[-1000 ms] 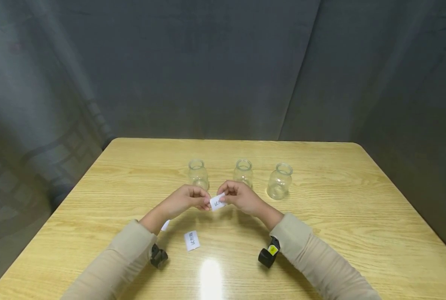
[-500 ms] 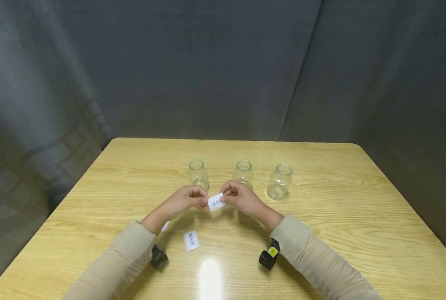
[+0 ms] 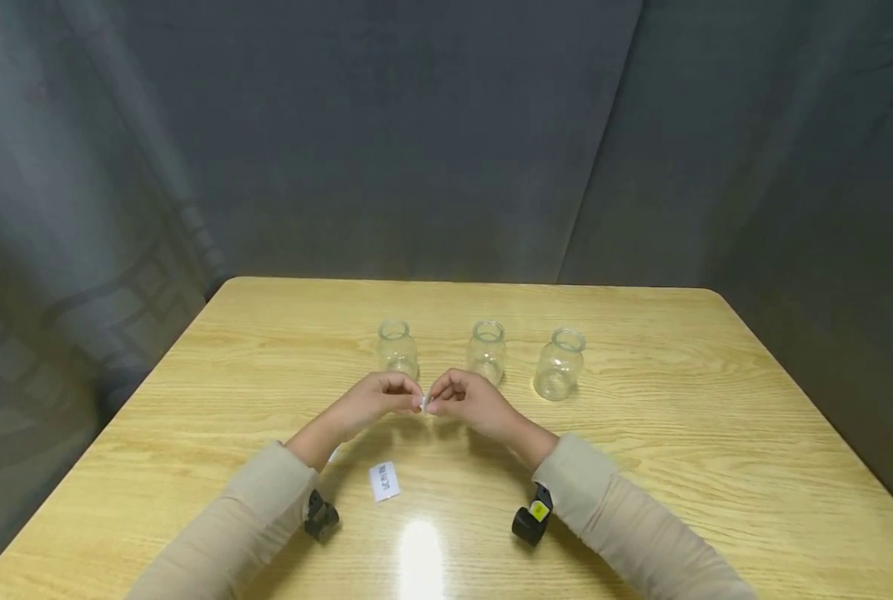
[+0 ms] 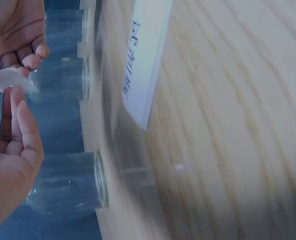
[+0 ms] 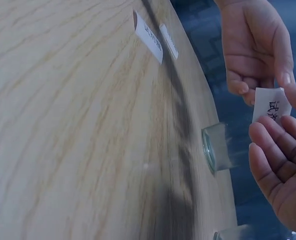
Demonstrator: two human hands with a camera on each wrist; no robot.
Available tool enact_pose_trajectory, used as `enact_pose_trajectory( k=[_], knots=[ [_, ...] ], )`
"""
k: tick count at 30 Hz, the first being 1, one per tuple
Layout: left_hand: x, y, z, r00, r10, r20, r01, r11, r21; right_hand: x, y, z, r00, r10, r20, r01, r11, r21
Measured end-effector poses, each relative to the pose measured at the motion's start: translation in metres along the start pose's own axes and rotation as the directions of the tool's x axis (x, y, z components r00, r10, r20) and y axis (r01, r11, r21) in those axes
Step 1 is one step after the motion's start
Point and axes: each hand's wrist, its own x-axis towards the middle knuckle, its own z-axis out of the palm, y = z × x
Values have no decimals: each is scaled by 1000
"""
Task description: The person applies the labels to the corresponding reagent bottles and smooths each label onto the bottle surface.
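Note:
In the head view a small white paper label (image 3: 425,404) with dark writing sits between my hands, seen nearly edge-on. My left hand (image 3: 371,407) pinches it from one side and my right hand (image 3: 482,408) from the other, held above the table. The right wrist view shows the written face of the label (image 5: 271,105), partly covered by fingers. A second label (image 3: 384,482) lies on the table nearer me. A third is mostly hidden under my left wrist; the right wrist view shows it as a white label (image 5: 169,41).
Behind my hands stand three clear glass jars in a row: the left jar (image 3: 397,350), the middle jar (image 3: 487,352), and the right jar (image 3: 559,365). All are upright and lidless on the wooden table (image 3: 701,433). A grey curtain (image 3: 386,150) hangs behind.
The held label has turned from showing its written face to nearly edge-on in the head view. My right hand has moved slightly left, closer to my left hand. Jars and loose labels stay put.

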Motion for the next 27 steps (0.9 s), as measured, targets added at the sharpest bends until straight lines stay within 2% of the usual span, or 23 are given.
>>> enact_pose_trajectory(
  k=[8, 13, 17, 21, 24, 27],
  knots=[
    [2, 2, 6, 1000, 15, 19, -16, 997, 74, -11, -26, 5, 1000, 4, -12, -5, 999, -35],
    [1, 3, 6, 1000, 10, 26, -13, 996, 90, -14, -30, 6, 1000, 13, -8, -13, 998, -57],
    [-2, 7, 7, 1000, 0, 27, -2, 997, 76, -15, -28, 6, 1000, -1, -5, 1, 999, -53],
    [-3, 2, 6, 1000, 5, 8, -5, 998, 56, -14, -25, 10, 999, -44, -29, 42, 997, -64],
    [-2, -2, 5, 1000, -5, -24, 6, 999, 49, -10, -13, 11, 996, -51, -68, 48, 998, -39],
    [-1, 0, 4, 999, -12, -46, 13, 999, 31, -5, -1, 10, 993, -42, -108, 41, 999, -12]
  ],
)
